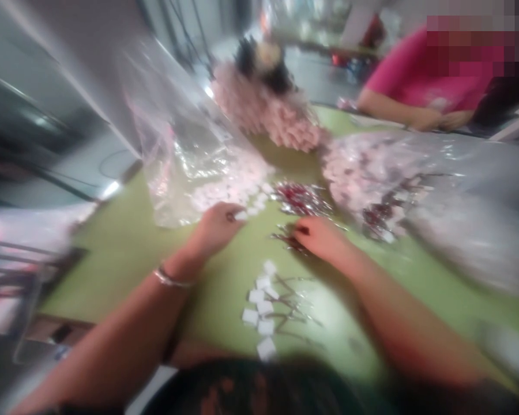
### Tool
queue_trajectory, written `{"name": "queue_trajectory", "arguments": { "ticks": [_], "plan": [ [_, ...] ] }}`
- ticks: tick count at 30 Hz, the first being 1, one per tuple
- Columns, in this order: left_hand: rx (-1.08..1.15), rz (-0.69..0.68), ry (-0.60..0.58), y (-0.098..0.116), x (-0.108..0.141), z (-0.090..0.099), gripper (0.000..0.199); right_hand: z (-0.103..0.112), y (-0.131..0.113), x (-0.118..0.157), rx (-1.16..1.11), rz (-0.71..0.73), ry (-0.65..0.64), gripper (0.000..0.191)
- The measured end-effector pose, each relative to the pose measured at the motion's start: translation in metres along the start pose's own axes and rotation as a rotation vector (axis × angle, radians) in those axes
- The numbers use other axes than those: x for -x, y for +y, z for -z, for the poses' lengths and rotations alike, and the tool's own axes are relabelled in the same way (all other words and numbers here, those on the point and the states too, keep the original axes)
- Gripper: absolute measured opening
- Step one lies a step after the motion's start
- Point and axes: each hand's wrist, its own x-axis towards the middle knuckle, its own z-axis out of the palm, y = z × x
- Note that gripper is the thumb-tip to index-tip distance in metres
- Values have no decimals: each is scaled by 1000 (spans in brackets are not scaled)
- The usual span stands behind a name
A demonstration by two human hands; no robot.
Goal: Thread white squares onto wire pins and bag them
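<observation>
My left hand (222, 227) reaches to the edge of a heap of small white pieces (231, 187). Its fingers are pinched together, with a small white block (241, 215) at the tips. Over a few dark red strips with silvery ends (297, 245), my right hand (318, 235) has its fingers curled closed; blur hides what lies between them. A larger pile of red and silver strips (300, 197) lies just beyond. Closer to my body, several white blocks (264, 308) with thin strips attached are laid out in a loose column, strips pointing right.
A clear plastic bag (190, 144) spreads behind the white heap. Pink bundles (281, 118) stand at the back of the green table (125, 253). Another plastic bag (471, 202) with pinkish pieces covers the right side. Across the table sits a person in a pink shirt (432, 78).
</observation>
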Motion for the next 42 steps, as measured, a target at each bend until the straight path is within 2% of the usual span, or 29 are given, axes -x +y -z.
{"name": "queue_trajectory", "arguments": {
  "ticks": [3,7,11,13,17,20,23,26,29,31,34,40,42],
  "plan": [
    [265,97,-28,7,3,1,37,3,-5,4,-8,35,73,16],
    [470,118,-137,14,6,-2,36,-7,-19,12,97,61,-27,16],
    [635,153,-243,13,10,-10,37,-21,-24,14,162,49,9,19],
    [695,162,-271,11,11,-15,38,-22,-22,12,86,49,32,18],
    [745,147,-323,9,12,-19,34,-12,-20,10,-205,-3,98,16],
    [775,168,-347,11,14,-19,42,-5,-28,14,-359,-55,18,18],
    [805,193,-368,14,16,-17,55,-3,-37,19,-413,-38,-85,18],
    [810,193,-385,15,18,-16,44,-3,-41,23,-459,-33,-109,18],
    [853,213,-328,15,17,-17,29,-2,-44,25,-501,-54,-117,23],
    [914,240,-271,17,16,-17,21,-1,-46,26,-537,-51,-167,27],
    [987,295,-248,23,17,-16,12,-1,-50,28,-596,-76,-274,28],
    [1110,361,-349,32,20,-13,8,-5,-48,27,-715,-151,-291,25],
    [1105,367,-350,30,21,-13,15,-5,-46,26,-743,-166,-288,24]
  ]
}}
